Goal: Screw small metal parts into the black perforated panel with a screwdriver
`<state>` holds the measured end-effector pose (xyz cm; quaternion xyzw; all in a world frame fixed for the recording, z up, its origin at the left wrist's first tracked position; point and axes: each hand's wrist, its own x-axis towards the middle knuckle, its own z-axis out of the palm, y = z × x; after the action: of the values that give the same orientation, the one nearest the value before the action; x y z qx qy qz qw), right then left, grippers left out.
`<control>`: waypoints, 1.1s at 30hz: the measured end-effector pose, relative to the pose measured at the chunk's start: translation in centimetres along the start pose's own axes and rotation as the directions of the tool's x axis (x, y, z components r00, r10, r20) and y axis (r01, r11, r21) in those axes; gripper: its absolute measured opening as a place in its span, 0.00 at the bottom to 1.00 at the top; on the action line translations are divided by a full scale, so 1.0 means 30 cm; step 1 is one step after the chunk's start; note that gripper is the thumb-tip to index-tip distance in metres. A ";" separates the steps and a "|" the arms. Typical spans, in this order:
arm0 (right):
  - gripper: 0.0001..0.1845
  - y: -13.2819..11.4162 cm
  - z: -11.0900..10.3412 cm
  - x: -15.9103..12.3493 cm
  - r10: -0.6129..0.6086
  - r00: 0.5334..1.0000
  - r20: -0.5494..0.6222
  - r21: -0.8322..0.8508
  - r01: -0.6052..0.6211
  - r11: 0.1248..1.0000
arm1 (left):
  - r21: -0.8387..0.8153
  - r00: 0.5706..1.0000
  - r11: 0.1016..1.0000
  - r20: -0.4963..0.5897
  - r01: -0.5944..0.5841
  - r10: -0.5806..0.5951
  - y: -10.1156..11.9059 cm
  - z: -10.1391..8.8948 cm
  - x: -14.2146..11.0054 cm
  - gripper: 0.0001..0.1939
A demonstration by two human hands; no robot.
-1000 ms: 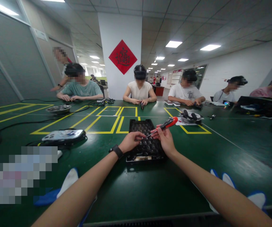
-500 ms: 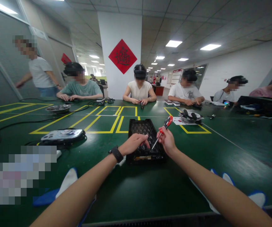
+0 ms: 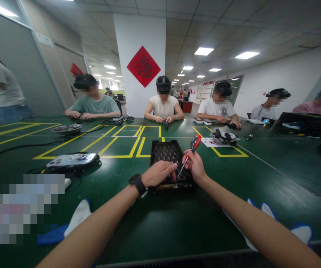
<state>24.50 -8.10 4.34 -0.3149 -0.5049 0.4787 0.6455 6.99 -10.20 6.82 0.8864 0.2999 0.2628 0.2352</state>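
My right hand (image 3: 194,165) grips a red-and-black screwdriver (image 3: 194,143) by its lower handle. Its thin shaft slants down and left, with the tip at the near part of a black rectangular case (image 3: 164,149). The case lies on the table, a dark patterned surface showing inside its raised rim and a brownish strip near its front edge. My left hand (image 3: 160,173), below a black wristwatch (image 3: 138,184), reaches over the case's near left part. Its fingers are bent down beside the screwdriver tip; anything small between them is hidden.
White-and-blue gloves (image 3: 78,217) lie near both forearms. Left are a phone-like device (image 3: 73,160), a metal bowl (image 3: 67,129) and black cables. Another bowl (image 3: 224,137) with dark items stands right of the case. Several people with headsets sit across the green table (image 3: 261,186).
The screwdriver and right hand have shifted slightly left in view, along with the whole scene. Both hands stay at the case. A walking person has moved toward the left edge.
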 end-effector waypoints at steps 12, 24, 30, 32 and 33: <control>0.13 -0.017 0.013 -0.014 -0.025 1.000 0.017 -0.015 0.025 1.000 | 0.033 0.999 0.999 0.030 -0.018 0.017 0.007 0.000 -0.001 0.35; 0.14 -0.020 0.014 -0.019 -0.042 0.998 0.043 -0.035 0.044 0.998 | 0.027 1.000 1.000 0.016 -0.001 0.001 0.000 0.005 -0.004 0.35; 0.14 -0.023 0.014 -0.021 -0.042 0.998 0.048 -0.048 0.045 0.998 | 0.021 1.000 1.000 0.028 -0.011 0.010 -0.002 0.006 -0.002 0.35; 0.14 -0.022 0.013 -0.020 -0.040 0.998 0.051 -0.052 0.043 0.998 | 0.020 0.999 1.000 0.028 -0.017 0.016 -0.001 0.006 -0.002 0.35; 0.14 -0.021 0.012 -0.019 -0.040 0.998 0.052 -0.054 0.043 0.998 | 0.020 0.999 1.000 0.032 -0.018 0.018 -0.001 0.007 -0.002 0.35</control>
<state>24.33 -8.87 4.80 -0.3095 -0.5407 0.4590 0.6334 7.06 -10.27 6.63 0.8954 0.2906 0.2478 0.2288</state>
